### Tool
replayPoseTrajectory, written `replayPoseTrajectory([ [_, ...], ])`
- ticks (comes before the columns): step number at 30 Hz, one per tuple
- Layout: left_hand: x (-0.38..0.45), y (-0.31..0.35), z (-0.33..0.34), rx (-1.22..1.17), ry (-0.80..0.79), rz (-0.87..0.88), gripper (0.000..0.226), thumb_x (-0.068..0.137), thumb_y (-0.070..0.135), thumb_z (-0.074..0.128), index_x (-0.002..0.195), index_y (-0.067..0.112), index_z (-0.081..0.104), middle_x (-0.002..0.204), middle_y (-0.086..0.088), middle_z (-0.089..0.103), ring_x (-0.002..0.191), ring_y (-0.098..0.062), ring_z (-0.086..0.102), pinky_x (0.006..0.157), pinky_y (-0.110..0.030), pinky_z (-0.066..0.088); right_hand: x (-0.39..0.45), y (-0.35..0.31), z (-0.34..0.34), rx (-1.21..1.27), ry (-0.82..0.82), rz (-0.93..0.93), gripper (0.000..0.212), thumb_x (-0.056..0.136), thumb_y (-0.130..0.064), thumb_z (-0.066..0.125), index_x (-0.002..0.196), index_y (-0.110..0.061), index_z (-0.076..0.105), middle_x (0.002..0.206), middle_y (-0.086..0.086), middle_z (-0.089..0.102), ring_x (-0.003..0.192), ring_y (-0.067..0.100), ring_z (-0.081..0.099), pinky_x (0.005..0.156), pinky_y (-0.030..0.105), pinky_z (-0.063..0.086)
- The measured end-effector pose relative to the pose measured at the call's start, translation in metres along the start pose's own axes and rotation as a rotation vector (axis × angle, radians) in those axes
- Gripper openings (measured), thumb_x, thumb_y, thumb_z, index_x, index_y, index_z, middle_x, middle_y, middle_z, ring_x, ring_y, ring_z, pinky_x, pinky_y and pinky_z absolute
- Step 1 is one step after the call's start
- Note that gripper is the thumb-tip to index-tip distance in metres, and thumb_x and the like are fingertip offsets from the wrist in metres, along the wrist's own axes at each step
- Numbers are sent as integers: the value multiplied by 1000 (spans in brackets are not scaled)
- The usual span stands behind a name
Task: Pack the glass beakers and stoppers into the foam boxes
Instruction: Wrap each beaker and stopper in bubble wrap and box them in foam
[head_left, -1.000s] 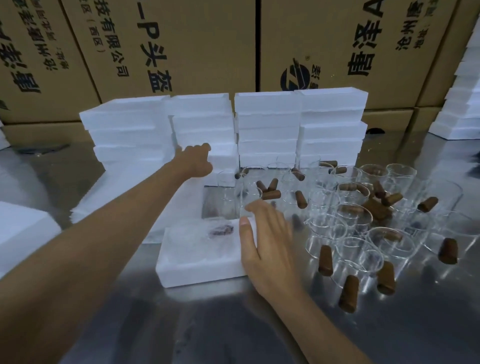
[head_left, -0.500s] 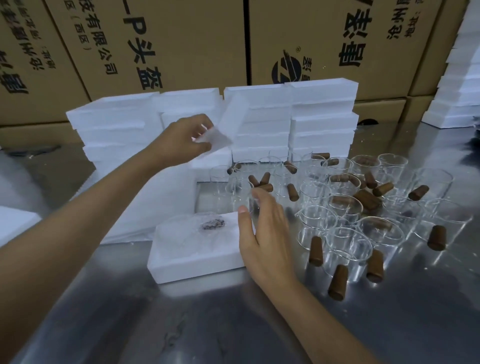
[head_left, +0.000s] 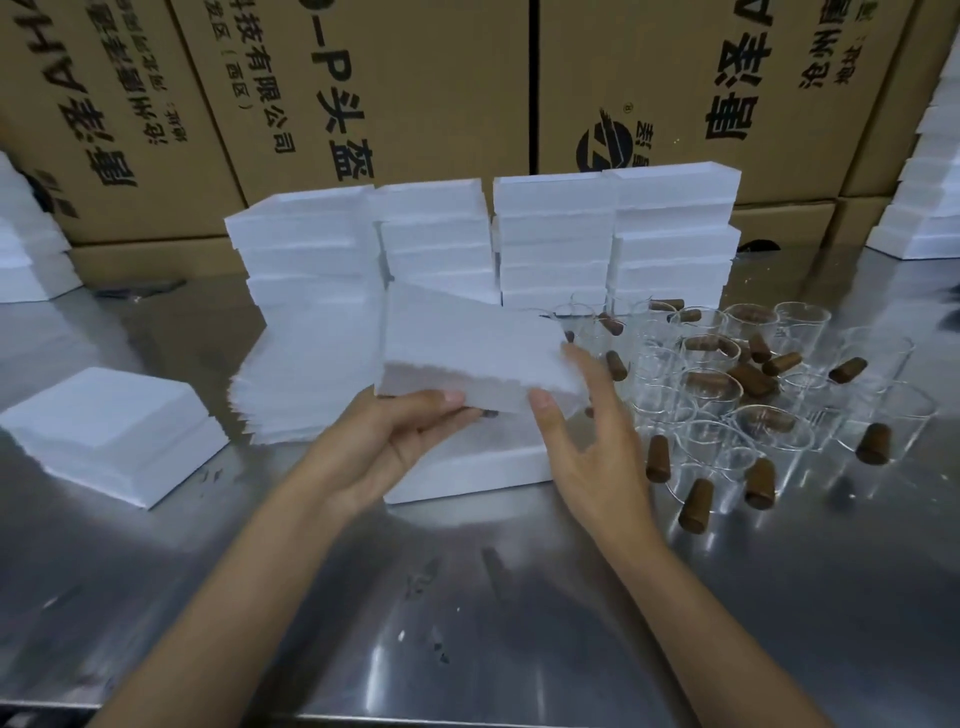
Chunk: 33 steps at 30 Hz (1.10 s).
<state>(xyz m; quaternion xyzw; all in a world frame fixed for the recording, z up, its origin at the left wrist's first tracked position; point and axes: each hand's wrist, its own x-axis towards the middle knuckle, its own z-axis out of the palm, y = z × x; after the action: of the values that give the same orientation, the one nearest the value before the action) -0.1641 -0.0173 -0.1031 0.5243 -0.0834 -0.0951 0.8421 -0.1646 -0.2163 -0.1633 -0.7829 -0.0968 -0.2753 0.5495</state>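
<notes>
Holding foam lid (head_left: 475, 353) in left hand (head_left: 400, 441), thumb pinching near edge; right hand (head_left: 587, 441) open, steadying right end; box (head_left: 467, 475) directly beneath, long axis crosswise.

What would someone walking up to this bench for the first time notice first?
Probably the white foam piece held up mid-frame, the left hand gripping its near edge and the right hand at its right corner, above a foam box on the steel table. Next, the cluster of glass beakers strewn with brown stoppers to the right, and the foam stacks behind.
</notes>
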Motion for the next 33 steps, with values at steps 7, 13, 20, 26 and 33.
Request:
replayPoseTrajectory([
  [7, -26, 16, -26, 404, 284, -47, 17, 74, 1, 75, 90, -4, 72, 87, -12, 73, 73, -18, 73, 58, -22, 57, -10, 4, 2, 8, 54, -33, 20, 101, -18, 55, 119, -17, 63, 113, -13, 64, 109, 4, 61, 94, 28, 50],
  [13, -48, 25, -51, 701, 328, -178, 60, 59, 37, 92, 109, 18, 64, 80, -3, 71, 58, -17, 61, 50, -28, 50, -11, 1, 3, -27, -6, 22, 28, 100, -30, 55, 127, -25, 58, 118, -16, 60, 109, 2, 59, 96, 32, 51],
  [20, -36, 15, -45, 598, 423, 99, 47, 74, 69, 59, 118, 53, 59, 120, 20, 61, 106, -4, 62, 88, -36, 55, -12, -2, 0, -28, -106, 104, 37, 103, -43, 41, 139, -36, 47, 133, -23, 55, 122, 0, 52, 104, 30, 41],
  [26, -22, -6, -30, 695, 480, 99, 9, 94, 51, 53, 97, 47, 61, 87, 47, 59, 92, 9, 58, 73, -16, 44, -13, -6, -2, -26, -72, 42, 36, 103, -36, 46, 138, -30, 52, 134, -18, 55, 123, 3, 51, 102, 18, 38],
  [33, -18, -20, -31, 689, 508, 53, 45, 88, 55, 57, 126, 29, 60, 127, 14, 58, 120, -13, 55, 111, -42, 40, -11, -1, 1, -49, -40, 42, 27, 100, -29, 53, 126, -27, 57, 128, -12, 52, 120, 7, 51, 98, 30, 44],
])
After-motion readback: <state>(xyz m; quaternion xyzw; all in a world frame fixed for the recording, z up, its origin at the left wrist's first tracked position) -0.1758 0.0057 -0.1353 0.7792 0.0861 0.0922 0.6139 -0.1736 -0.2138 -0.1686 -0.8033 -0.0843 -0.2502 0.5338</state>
